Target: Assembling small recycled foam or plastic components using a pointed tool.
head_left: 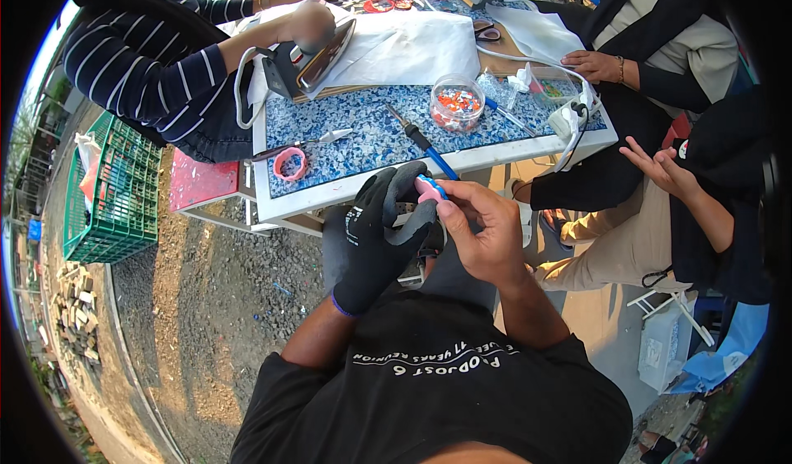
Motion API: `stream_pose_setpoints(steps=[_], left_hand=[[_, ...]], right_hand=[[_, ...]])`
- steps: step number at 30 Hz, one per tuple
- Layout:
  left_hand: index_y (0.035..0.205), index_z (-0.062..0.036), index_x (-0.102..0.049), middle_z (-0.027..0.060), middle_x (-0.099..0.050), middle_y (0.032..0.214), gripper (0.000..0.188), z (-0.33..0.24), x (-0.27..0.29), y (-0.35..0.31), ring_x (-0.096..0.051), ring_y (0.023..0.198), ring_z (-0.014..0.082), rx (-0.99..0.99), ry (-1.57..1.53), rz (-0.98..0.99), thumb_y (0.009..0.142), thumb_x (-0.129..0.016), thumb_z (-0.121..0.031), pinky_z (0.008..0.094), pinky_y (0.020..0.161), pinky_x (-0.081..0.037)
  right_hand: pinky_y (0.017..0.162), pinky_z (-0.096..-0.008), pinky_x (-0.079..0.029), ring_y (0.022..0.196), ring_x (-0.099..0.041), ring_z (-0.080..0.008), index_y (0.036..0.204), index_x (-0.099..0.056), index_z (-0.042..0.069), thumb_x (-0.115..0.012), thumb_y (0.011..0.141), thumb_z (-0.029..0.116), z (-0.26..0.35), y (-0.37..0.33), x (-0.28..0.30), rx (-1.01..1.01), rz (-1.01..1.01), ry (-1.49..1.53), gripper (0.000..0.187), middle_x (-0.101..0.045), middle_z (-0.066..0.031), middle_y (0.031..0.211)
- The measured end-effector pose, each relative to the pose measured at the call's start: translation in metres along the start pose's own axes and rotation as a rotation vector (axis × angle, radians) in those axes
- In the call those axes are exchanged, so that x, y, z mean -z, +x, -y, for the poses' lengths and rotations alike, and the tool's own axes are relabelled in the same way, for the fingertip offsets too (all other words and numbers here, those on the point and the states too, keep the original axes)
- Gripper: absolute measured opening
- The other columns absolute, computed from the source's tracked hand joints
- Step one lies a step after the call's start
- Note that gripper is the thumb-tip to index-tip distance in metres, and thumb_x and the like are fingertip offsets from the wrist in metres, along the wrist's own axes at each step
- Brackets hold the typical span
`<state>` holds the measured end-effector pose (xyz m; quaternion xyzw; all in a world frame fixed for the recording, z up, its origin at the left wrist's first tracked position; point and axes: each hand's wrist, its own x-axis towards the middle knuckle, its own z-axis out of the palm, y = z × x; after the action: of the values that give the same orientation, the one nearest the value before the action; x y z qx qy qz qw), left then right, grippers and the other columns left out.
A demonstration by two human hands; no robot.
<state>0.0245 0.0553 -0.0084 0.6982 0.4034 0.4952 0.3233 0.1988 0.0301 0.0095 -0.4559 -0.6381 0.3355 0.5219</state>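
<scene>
My left hand [375, 237], in a dark knit work glove, pinches a small pink piece with a blue-and-white edge [428, 189]. My bare right hand [488, 231] grips the same piece from the other side, thumb and fingers closed on it. Both hands are in front of my torso, just off the near edge of the table [363, 163]. Right beyond them lies a soldering iron [422, 141] with a blue handle, its tip pointing away to the left. Left of it are a pink ring [289, 164] and a pointed trowel-like tool [309, 143].
A clear jar of red and white chips [458, 105] stands on the table. At the far left, a co-worker's hand holds a clothes iron [326, 61] beside a white sheet [404, 47]. People sit at the right. A green crate [111, 192] stands on the left.
</scene>
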Motion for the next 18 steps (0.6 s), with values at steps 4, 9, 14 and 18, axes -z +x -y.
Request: stream_pose_setpoints(steps=[4, 9, 14, 18], left_hand=[[0.13, -0.0018, -0.064, 0.0134, -0.07, 0.109, 0.049, -0.002, -0.001, 0.001, -0.071, 0.096, 0.0275, -0.068, 0.034, -0.029, 0.084, -0.079, -0.006, 0.0392, 0.089, -0.055], [0.13, -0.0019, -0.065, 0.0144, -0.071, 0.111, 0.047, -0.003, 0.0, 0.002, -0.072, 0.095, 0.0273, -0.023, -0.015, 0.021, 0.084, -0.078, -0.006, 0.0385, 0.088, -0.055], [0.133, -0.0028, -0.064, 0.015, -0.071, 0.117, 0.049, 0.006, 0.002, -0.001, -0.068, 0.109, 0.0305, 0.01, -0.039, 0.046, 0.086, -0.077, -0.006, 0.0414, 0.097, -0.052], [0.135, -0.0049, -0.064, 0.0139, -0.07, 0.125, 0.05, 0.011, 0.001, -0.004, -0.06, 0.125, 0.0339, 0.035, -0.015, 0.055, 0.088, -0.076, -0.009, 0.0441, 0.106, -0.047]], right_hand=[[0.081, -0.0291, -0.059, 0.096, -0.073, -0.0178, 0.115, -0.07, -0.007, -0.07, 0.097, 0.006, 0.0, 0.002, 0.004, -0.12, 0.043, 0.214, 0.022, -0.074, -0.0149, 0.107], [0.087, -0.0279, -0.057, 0.098, -0.07, -0.0153, 0.116, -0.07, -0.008, -0.068, 0.098, 0.003, -0.014, 0.005, 0.01, -0.227, 0.105, 0.497, 0.021, -0.073, -0.012, 0.109], [0.089, -0.0276, -0.056, 0.098, -0.069, -0.0146, 0.116, -0.07, -0.009, -0.067, 0.098, 0.0, -0.013, 0.006, 0.01, -0.195, 0.124, 0.505, 0.021, -0.072, -0.0133, 0.112], [0.09, -0.0272, -0.056, 0.1, -0.069, -0.0146, 0.115, -0.071, -0.009, -0.066, 0.098, 0.0, -0.012, 0.006, 0.007, -0.184, 0.119, 0.444, 0.02, -0.071, -0.014, 0.113]])
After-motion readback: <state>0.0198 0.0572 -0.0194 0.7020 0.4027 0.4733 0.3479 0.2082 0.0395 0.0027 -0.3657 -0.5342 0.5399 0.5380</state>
